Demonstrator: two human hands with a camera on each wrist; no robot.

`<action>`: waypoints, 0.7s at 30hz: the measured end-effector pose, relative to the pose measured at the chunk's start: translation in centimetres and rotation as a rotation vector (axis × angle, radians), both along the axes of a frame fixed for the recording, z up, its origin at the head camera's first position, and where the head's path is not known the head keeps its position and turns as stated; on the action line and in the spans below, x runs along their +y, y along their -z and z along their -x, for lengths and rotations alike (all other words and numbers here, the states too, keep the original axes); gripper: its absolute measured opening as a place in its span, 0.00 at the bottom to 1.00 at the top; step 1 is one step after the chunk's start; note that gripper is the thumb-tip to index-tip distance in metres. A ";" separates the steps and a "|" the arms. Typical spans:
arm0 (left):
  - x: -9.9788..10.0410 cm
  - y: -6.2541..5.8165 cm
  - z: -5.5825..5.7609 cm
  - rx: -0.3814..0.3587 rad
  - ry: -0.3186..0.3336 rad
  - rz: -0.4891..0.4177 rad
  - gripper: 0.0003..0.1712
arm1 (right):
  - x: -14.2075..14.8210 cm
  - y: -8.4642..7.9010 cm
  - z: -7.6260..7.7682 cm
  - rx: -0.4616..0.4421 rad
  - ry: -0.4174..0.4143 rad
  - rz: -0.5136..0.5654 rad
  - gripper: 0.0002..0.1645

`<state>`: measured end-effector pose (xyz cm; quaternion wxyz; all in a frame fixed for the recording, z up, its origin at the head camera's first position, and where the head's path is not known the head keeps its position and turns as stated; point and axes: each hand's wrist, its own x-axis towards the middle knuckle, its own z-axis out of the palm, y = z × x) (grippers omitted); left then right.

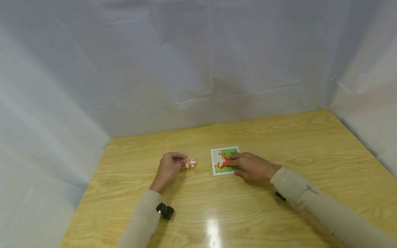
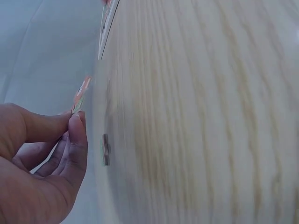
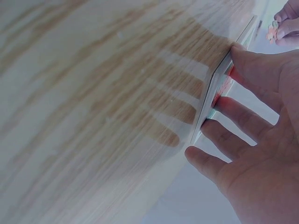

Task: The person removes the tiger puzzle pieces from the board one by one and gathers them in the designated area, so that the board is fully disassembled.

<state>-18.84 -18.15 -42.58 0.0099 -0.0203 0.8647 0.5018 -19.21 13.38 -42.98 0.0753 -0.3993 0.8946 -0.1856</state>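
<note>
1. Nicely, the left hand (image 1: 170, 168) pinches an orange-and-white puzzle piece (image 1: 191, 163) by one edge, between thumb and finger; that light edge hold suits a thin part.
2. Held out left of the framed puzzle (image 1: 213, 164), apart from it, the piece is best turned so its tabs match before it is pressed flat.
3. Along the puzzle's left side, a pale patch (image 1: 216, 158) looks unfilled and deserves a clear approach.
4. Fingers spread, the right hand (image 1: 254, 166) touches the puzzle's right side; gentle, even pressure should steady it.
</note>
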 end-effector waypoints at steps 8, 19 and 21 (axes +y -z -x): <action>-1.5 -0.1 -0.5 -0.020 -0.016 0.022 0.08 | -0.1 -0.1 0.0 -0.012 0.004 -0.004 0.24; -2.8 0.1 -0.8 -0.011 -0.043 0.075 0.06 | 0.0 0.0 0.0 -0.006 0.005 0.005 0.25; -3.0 0.1 -0.9 -0.024 -0.049 0.068 0.06 | 0.1 0.1 0.0 -0.001 0.003 0.007 0.25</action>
